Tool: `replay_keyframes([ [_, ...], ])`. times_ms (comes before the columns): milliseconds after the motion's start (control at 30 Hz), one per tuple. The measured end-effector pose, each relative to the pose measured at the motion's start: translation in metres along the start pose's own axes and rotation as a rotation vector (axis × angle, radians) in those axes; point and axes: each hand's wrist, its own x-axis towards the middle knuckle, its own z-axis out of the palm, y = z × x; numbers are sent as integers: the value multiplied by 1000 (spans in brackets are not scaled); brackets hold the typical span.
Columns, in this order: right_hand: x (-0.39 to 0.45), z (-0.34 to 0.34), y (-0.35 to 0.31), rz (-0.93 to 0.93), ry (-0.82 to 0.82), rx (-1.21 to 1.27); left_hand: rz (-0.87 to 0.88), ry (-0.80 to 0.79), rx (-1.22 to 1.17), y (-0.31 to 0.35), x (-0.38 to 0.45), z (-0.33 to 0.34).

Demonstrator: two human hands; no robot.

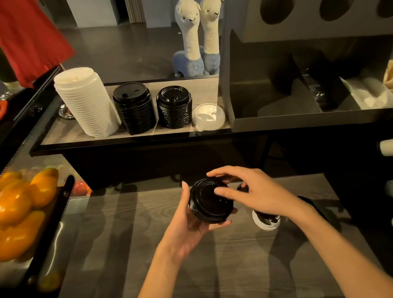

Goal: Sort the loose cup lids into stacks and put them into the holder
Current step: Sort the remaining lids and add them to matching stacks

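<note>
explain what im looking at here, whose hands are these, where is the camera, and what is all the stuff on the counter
There is no machine here. A person wears one wide-angle camera on the head, so you look forward and down at their own bare arms.

The left hand grips a small stack of black lids from below. The right hand reaches over it, fingertips touching the top lid.

On the wooden counter, just under the right wrist, lie a few loose lids, white and black, partly hidden.

On the raised shelf behind stand sorted stacks: a tall white lid stack, two black lid stacks and a short stack of clear lids. To their right is the black holder. Two plush alpacas stand behind, and orange fruit lies at left.
</note>
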Motion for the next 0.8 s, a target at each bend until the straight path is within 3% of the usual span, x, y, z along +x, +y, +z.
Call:
replay_keyframes([
  [167,16,-10,9,91,-70,132,-59,-116,54,10,4,-11],
  [267,19,-10,11,177,-3,253,10,-125,72,17,4,-15],
  [367,23,-6,6,228,150,283,156,-59,207,27,2,-14],
  [467,29,-5,-6,224,177,258,242,45,351,39,3,-11],
  [600,39,-22,-22,161,166,159,289,130,422,64,5,-13],
  [800,68,-55,-52,-209,54,-21,327,163,480,113,8,-6],
])
